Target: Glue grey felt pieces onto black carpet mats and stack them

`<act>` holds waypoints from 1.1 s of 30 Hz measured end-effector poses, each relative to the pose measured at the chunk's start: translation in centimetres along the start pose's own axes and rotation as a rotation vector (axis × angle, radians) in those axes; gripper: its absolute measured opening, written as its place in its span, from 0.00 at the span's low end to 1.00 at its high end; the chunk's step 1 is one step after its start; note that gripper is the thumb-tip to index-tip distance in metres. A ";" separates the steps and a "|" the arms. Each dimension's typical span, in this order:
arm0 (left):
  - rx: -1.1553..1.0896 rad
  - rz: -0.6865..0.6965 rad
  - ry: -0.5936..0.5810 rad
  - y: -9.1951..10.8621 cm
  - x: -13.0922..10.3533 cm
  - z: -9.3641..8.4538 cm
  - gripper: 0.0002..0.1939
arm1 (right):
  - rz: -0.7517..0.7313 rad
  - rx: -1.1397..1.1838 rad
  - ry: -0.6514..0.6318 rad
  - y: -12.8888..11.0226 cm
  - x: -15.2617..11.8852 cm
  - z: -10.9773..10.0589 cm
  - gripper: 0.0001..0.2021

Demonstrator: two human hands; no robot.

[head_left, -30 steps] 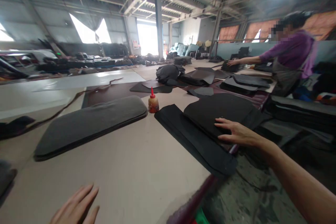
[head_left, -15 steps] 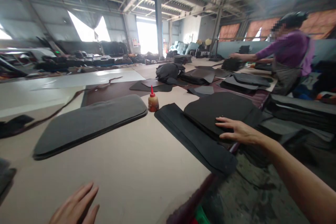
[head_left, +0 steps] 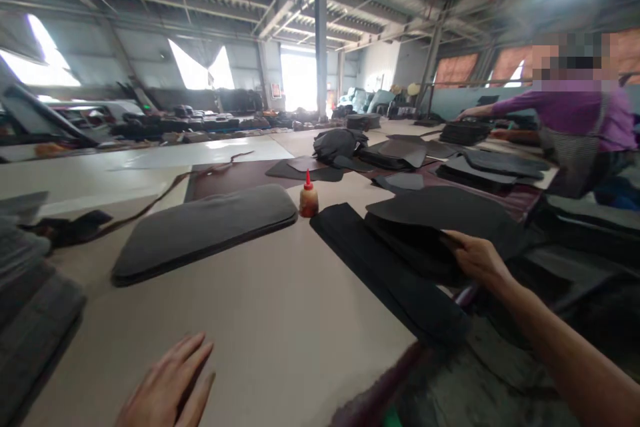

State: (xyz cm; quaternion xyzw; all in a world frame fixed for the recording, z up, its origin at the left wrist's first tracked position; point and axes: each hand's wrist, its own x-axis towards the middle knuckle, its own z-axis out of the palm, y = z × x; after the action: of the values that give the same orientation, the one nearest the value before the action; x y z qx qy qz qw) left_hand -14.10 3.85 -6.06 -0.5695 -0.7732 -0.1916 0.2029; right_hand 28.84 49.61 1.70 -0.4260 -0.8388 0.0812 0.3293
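My right hand (head_left: 477,259) pinches the near edge of a dark fabric panel (head_left: 440,207), the top one of a pile at the table's right edge. That edge is lifted, leaving a dark gap above the panels below. Over the beige tabletop (head_left: 260,320) at the lower left, my left hand (head_left: 170,380) holds nothing, its fingers stretched out. Long dark strips (head_left: 380,273) lie beside the pile. A squeeze bottle (head_left: 309,201) with a red nozzle and brownish contents stands upright between the strips and a stack of long grey rounded panels (head_left: 205,227).
A stack of grey pieces (head_left: 40,313) stands at the left edge. Farther back lie a dark bundle (head_left: 337,145) and more stacked panels (head_left: 490,167). A co-worker in a purple top (head_left: 575,113) reaches over the table at the right. A brown strip (head_left: 165,193) trails across the left side.
My right hand has gone from resting spread on the pile to gripping the top panel and raising its near edge. The view has turned left, showing more of the grey stack.
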 end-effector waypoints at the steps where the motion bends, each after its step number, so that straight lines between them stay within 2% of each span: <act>1: -0.026 -0.051 -0.018 0.6 0.3 -0.4 0.21 | 0.001 0.001 0.029 -0.9 0.2 -0.4 0.21; 3: -0.100 -0.182 -0.073 1.8 0.9 -1.4 0.24 | -0.095 0.000 0.091 -3.8 0.3 -1.2 0.20; 5: -0.209 -0.320 -0.145 3.1 1.4 -2.6 0.27 | -0.307 -0.002 0.167 -8.3 -0.2 -1.9 0.18; 8: -0.500 -0.506 -0.252 5.1 2.0 -4.6 0.30 | -0.625 0.016 0.211 -16.7 -3.0 -1.4 0.19; 10: -0.835 -0.714 -0.272 6.4 1.9 -5.9 0.33 | -0.742 0.132 0.145 -22.5 -6.0 -0.1 0.23; 11: -1.026 -0.824 -0.246 6.9 1.8 -6.6 0.35 | -0.799 0.201 0.038 -25.2 -7.7 0.8 0.24; 13: -1.370 -1.010 -0.135 7.6 1.2 -7.8 0.42 | -0.910 0.329 -0.307 -29.7 -10.9 2.7 0.24; 14: -1.487 -1.069 -0.069 7.8 0.8 -8.4 0.45 | -0.966 0.394 -0.443 -31.4 -12.2 3.5 0.24; 16: -1.575 -1.159 0.018 7.6 -0.2 -9.3 0.46 | -1.071 0.512 -0.687 -33.3 -14.0 4.9 0.29; 18: -1.518 -1.248 0.023 7.2 -1.2 -10.0 0.40 | -1.052 0.573 -0.797 -33.4 -14.6 5.7 0.32; 19: -1.476 -1.280 0.009 7.1 -1.6 -10.2 0.38 | -0.996 0.574 -0.797 -32.8 -14.5 6.1 0.32; 22: -1.438 -1.251 -0.027 7.0 -2.0 -10.2 0.45 | -0.818 0.474 -0.651 -29.8 -13.3 7.1 0.26; 25: -1.418 -1.150 0.010 6.4 -1.8 -10.0 0.51 | -0.761 0.324 -0.480 -26.0 -12.0 8.3 0.21; 30: -0.989 -1.210 0.160 2.4 -3.5 -10.2 0.49 | -0.677 0.178 -0.322 -20.3 -11.0 9.3 0.20; 33: -0.771 -1.159 0.154 0.4 -5.3 -10.0 0.42 | -0.640 0.147 -0.291 -18.6 -11.2 9.6 0.20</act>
State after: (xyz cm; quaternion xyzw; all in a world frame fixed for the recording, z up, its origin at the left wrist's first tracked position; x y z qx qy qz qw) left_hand -11.35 -5.54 -0.40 -0.0817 -0.8127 -0.5692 -0.0941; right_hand 15.30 30.80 -3.40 -0.1007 -0.9597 0.0938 0.2449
